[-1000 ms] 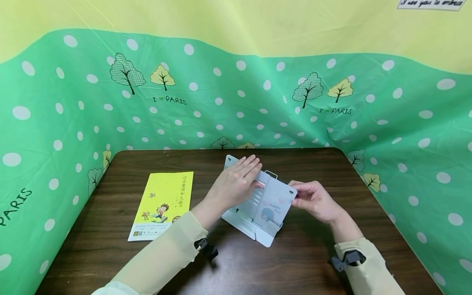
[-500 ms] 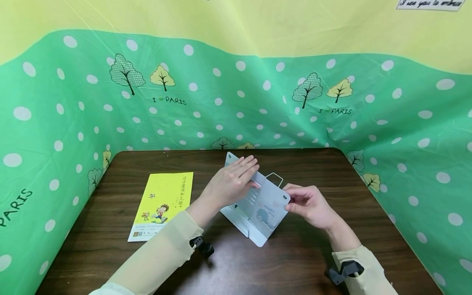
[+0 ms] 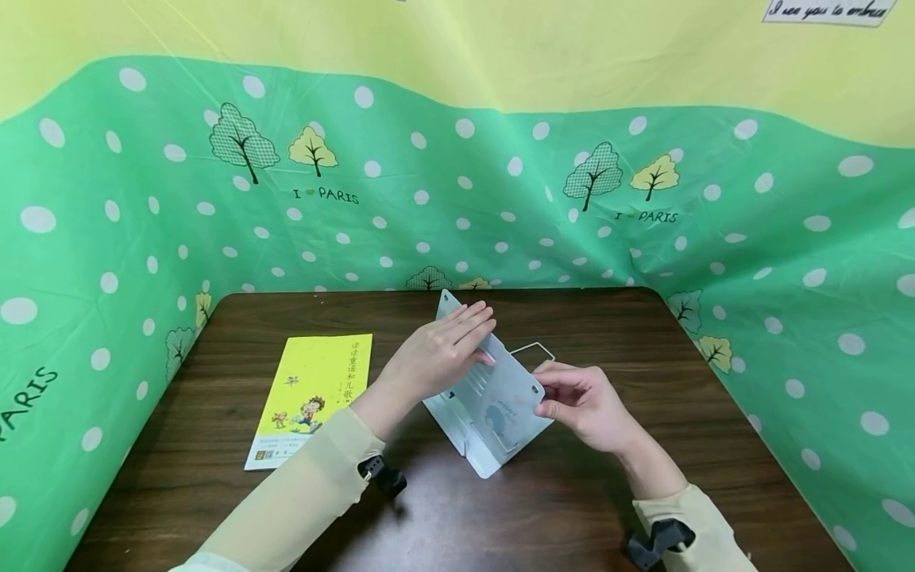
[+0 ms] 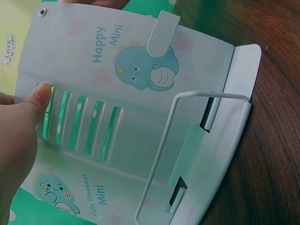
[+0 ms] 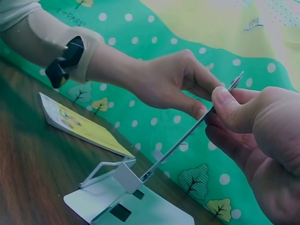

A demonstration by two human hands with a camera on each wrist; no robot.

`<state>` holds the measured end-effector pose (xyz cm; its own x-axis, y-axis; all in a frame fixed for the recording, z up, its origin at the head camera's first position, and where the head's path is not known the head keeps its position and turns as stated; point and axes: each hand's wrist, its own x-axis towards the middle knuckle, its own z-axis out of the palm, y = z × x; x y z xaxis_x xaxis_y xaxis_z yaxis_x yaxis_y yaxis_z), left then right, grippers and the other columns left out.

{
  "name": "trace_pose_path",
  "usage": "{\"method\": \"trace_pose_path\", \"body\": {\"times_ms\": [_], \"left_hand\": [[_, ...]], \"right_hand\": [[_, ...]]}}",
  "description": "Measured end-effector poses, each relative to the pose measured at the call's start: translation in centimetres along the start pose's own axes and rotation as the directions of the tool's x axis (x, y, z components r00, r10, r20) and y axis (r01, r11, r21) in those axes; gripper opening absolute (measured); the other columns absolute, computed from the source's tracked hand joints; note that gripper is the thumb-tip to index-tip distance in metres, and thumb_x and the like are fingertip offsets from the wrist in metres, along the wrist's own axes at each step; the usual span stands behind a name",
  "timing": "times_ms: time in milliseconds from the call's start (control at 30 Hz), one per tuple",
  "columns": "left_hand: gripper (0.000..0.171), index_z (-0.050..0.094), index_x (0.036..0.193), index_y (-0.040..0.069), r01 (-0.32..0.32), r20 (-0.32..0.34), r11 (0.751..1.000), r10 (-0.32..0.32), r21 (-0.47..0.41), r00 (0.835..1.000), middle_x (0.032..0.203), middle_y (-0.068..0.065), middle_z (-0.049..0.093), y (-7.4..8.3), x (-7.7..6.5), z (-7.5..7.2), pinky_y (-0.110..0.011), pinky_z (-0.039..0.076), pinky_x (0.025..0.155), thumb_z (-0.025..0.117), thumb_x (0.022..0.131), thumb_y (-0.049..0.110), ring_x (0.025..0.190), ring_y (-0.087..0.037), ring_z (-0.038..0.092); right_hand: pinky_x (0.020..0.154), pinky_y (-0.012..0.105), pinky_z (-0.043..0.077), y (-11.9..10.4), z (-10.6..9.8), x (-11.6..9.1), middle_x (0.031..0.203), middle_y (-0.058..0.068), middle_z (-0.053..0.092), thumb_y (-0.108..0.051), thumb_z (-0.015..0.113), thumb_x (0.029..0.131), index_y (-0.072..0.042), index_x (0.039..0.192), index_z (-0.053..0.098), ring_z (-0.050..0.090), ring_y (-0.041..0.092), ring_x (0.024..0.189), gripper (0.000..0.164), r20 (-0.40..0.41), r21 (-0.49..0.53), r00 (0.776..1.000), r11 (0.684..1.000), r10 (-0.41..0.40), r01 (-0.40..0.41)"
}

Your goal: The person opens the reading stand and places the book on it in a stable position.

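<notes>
A pale metal book stand (image 3: 506,396) printed with cartoon dinosaurs and cut with slots leans tilted over the table, its lower ledge (image 5: 154,206) folded out. My left hand (image 3: 439,353) holds the panel's top edge, the thumb on the front by the slots and the fingers over the back, as the left wrist view shows. My right hand (image 3: 593,405) pinches the panel's right upper corner between thumb and fingers. A wire loop (image 3: 541,346) sticks out behind the panel. Another wire bar (image 4: 161,150) crosses the front near the ledge.
A yellow children's book (image 3: 314,381) lies flat on the dark wooden table (image 3: 572,516) to the left, partly behind my left forearm. A green and yellow printed cloth (image 3: 465,191) hangs around the table's back and sides.
The book stand has turned, its panel swinging more upright and its right corner moving left with my right hand. The wire loop behind shows further out. My left hand has shifted slightly left.
</notes>
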<state>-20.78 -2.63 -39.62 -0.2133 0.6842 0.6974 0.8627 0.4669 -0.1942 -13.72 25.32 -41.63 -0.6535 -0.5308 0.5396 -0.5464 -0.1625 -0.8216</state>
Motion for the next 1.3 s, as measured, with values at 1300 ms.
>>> {"method": "trace_pose_path", "body": {"times_ms": [1300], "left_hand": [[0.058,0.068,0.140,0.002,-0.036,0.054,0.991,0.043,-0.126,0.998,0.146,-0.012,0.063,-2.7,-0.7,-1.1,-0.032,0.039,0.117,0.084,0.090,0.027,0.138,-0.024,0.057]], "right_hand": [[0.066,0.027,0.060,-1.7,6.6,2.0,0.106,0.013,0.074,0.017,0.083,0.081,0.007,0.118,0.077,0.070,0.019,0.089,0.039,-0.234,-0.218,0.968,0.966,0.087,-0.139]]}}
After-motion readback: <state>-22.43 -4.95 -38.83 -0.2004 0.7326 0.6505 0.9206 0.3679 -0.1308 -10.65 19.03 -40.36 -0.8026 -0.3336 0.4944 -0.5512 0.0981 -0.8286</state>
